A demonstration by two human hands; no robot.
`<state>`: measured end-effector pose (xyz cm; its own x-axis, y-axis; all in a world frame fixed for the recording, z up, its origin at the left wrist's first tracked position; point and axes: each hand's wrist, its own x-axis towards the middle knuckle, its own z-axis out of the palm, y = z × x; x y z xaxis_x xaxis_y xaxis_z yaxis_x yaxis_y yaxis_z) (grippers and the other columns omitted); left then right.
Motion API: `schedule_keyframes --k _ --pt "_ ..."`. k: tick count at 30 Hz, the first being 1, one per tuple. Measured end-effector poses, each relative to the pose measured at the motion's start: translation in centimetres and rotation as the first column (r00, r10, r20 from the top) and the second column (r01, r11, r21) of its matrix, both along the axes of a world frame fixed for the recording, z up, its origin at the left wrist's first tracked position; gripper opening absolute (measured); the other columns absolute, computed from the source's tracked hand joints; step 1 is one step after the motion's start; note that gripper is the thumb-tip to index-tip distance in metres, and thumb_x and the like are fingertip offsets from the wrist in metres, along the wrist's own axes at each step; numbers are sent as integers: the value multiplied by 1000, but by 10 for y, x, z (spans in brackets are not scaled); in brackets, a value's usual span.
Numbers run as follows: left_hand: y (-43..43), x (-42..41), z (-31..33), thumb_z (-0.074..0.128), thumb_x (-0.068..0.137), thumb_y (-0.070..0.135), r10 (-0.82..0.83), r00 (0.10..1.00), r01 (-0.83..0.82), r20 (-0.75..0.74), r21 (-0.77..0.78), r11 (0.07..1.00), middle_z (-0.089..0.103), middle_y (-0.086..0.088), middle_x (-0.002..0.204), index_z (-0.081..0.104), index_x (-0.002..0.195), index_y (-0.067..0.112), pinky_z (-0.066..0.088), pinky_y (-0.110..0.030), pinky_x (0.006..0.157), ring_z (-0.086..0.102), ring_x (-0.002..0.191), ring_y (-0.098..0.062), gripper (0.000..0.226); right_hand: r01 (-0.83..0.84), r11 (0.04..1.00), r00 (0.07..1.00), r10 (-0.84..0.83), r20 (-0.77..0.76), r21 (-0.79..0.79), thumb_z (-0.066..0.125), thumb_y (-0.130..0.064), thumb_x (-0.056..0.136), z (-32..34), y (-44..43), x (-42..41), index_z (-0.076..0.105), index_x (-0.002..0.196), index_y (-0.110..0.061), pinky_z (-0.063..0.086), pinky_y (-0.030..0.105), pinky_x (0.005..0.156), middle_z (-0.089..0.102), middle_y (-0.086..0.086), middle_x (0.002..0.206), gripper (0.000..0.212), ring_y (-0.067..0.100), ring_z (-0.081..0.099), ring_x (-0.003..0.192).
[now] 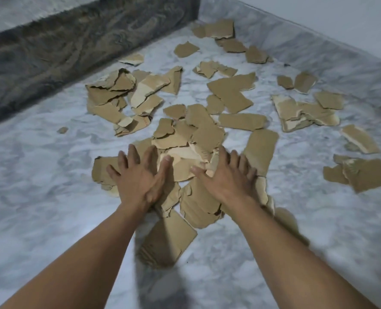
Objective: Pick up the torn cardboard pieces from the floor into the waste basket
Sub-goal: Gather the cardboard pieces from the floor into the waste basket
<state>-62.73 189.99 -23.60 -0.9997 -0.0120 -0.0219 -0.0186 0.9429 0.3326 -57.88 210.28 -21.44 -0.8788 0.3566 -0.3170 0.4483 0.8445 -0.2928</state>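
a: head view. hands?
b: left hand [138, 179] flat, fingers spread, palm down on the near cardboard pile [185, 152]. right hand [227, 177] the same, splayed wide, pressing on the pile's right side. neither is clenched; nothing gripped, only touched.
a: where is the cardboard against them?
b: under both palms and between them; a large piece [167, 239] lies nearer the body, between the forearms. more torn pieces [229, 92] scatter ahead and to the right across the marble floor [40, 175].
a: surroundings?
b: dark stone ledge [73, 45] along the left, pale wall [341, 23] at right. a second heap [122, 99] sits near the ledge. edges blurred.
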Motion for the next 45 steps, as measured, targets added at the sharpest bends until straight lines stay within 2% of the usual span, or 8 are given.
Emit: schedule_keyframes --k 6,9,15,20,24,35,40,45 --pt "-29 -39 -3 34 52 107 -149 955 136 257 65 989 6 -11 168 5 158 37 3 -66 117 2 152 -42 131 194 979 974 -186 -127 55 38 -103 62 -1 3 22 1 156 -52 -1 71 115 -10 7 170 114 33 -12 155" --pt "-16 -48 3 46 40 107 -256 875 302 411 -50 952 -8 -11 168 -7 158 41 5 -69 115 -8 151 -46 145 310 947 944 -294 152 -90 38 -109 46 5 33 11 -6 155 -57 -8 78 111 -29 9 166 128 43 -26 150" --pt "-2 -30 10 77 43 85 -270 898 313 346 -72 947 24 -14 151 15 153 33 38 -55 101 21 140 -41 137 48 998 970 -37 240 -40 77 -83 54 4 4 29 7 155 -46 24 61 114 8 14 164 128 41 9 151" --pt "10 -30 13 91 34 71 -198 883 157 426 130 979 46 -14 138 30 143 17 46 -48 100 44 129 -38 135 432 826 898 -433 83 -361 98 -33 62 4 -12 29 -12 161 -26 38 44 113 12 23 164 148 41 33 145" --pt "13 -25 17 92 49 61 -291 871 234 395 187 954 60 -7 127 43 133 18 46 -36 84 57 116 -30 106 505 756 844 -534 55 -416 95 -30 66 2 -26 18 30 151 -14 50 38 98 51 11 146 108 33 53 129" --pt "7 -15 12 94 64 35 -347 876 145 334 504 851 55 -10 143 41 148 14 40 -27 92 51 129 -28 102 364 593 808 -585 -74 -718 62 -67 87 11 -53 12 28 157 -33 39 44 109 39 -4 159 85 26 41 142" --pt "14 -1 18 85 71 51 -375 867 253 328 359 898 55 -12 137 37 150 25 39 -38 98 38 131 -35 96 396 600 741 -656 -144 -696 71 -17 92 -3 -45 22 48 145 -31 45 29 93 56 -6 140 60 21 56 126" --pt "22 3 31 96 61 34 -509 805 229 306 630 742 56 -7 127 32 146 35 50 -41 97 58 115 -30 106 328 560 699 -686 -203 -761 69 -8 94 16 -32 50 39 154 -37 37 25 102 43 -8 154 73 11 44 134"
